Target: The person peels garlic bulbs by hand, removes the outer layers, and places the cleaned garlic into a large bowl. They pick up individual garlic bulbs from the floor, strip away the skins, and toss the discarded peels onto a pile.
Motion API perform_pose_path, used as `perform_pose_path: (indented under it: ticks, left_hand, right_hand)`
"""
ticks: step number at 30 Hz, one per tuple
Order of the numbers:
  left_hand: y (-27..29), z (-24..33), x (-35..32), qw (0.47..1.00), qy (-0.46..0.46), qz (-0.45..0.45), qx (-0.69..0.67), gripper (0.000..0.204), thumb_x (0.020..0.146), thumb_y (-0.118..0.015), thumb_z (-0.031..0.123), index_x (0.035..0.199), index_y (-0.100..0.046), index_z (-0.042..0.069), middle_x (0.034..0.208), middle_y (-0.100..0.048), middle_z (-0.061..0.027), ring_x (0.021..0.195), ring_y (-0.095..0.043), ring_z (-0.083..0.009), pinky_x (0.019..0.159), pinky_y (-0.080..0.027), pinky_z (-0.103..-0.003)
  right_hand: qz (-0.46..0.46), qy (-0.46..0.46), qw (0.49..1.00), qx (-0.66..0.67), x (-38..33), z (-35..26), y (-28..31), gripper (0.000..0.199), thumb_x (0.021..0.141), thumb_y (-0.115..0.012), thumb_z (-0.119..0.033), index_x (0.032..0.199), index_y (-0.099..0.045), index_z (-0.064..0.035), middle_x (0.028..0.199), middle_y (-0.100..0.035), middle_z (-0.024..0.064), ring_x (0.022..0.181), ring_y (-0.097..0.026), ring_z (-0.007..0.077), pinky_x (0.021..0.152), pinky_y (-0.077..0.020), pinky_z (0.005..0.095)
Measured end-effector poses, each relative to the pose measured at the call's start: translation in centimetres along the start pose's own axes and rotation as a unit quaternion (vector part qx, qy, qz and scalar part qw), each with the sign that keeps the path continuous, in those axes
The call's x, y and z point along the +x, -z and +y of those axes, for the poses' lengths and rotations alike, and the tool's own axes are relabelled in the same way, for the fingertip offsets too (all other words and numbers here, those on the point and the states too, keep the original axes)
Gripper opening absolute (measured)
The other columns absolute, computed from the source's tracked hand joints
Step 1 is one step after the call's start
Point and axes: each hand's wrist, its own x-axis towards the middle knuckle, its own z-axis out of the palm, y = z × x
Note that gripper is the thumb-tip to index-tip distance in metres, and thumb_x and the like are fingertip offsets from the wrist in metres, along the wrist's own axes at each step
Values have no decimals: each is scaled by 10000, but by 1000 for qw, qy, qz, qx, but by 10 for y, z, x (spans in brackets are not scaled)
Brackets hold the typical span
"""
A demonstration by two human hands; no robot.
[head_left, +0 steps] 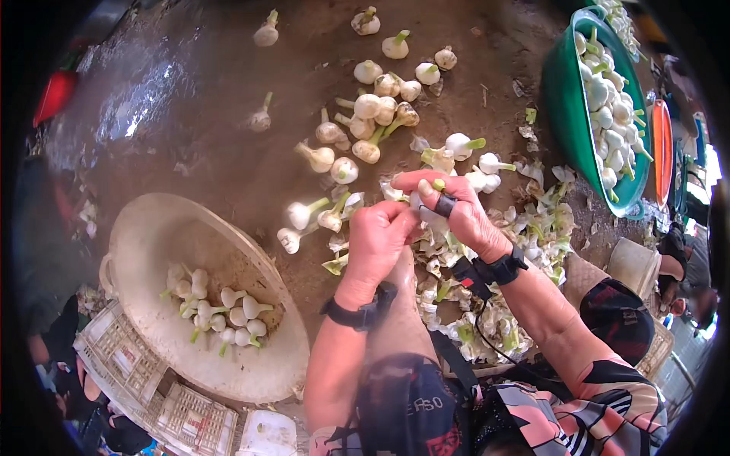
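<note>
Holding round white garlic bulb with short green stem [430,217] in closed right grip [468,216], above pale papery peelings [494,327] | pinching with left grip [378,239] at bulb's side, exact hold hard to make out behind fingers | ahead on brown ground [479,99], loose bulbs | left, wide off-white round basin [190,368] with bulbs | right, deep green plastic tub [564,99], bulb-heaped

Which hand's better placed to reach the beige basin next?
Left, probably: the left hand is nearer the beige basin, which sits on that side. The right hand is farther across, closer to the green tub.
</note>
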Motion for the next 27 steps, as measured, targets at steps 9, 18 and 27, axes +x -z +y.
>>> perform_pose_path:
  ticks: [9,18,27]
  left_hand:
    - [-6,-11,5,981,-140,100,92,118,825,-583,44,776,-657,-33,616,-624,-54,554,-573,-94,528,-472,-247]
    - [1,-57,-1,973,-56,30,221,174,796,-594,151,716,-639,4,565,-596,-78,523,-582,-156,512,-457,-293]
    - [17,14,-12,910,37,-159,382,347,893,-574,166,1202,-563,10,883,-638,-47,881,-613,-100,727,-486,-294]
  right_hand:
    - [-55,-42,945,320,7,6,18,402,961,-457,-280,1139,-605,50,1206,-598,190,1122,-575,277,1001,-442,384]
    - [45,-80,781,618,17,6,31,542,932,-520,-362,1264,-448,60,1313,-496,263,1226,-479,413,1036,-408,500]
    - [-186,209,959,-47,12,-68,-95,615,745,-674,-154,1317,-501,-10,1359,-494,190,1319,-404,298,1117,-281,379]
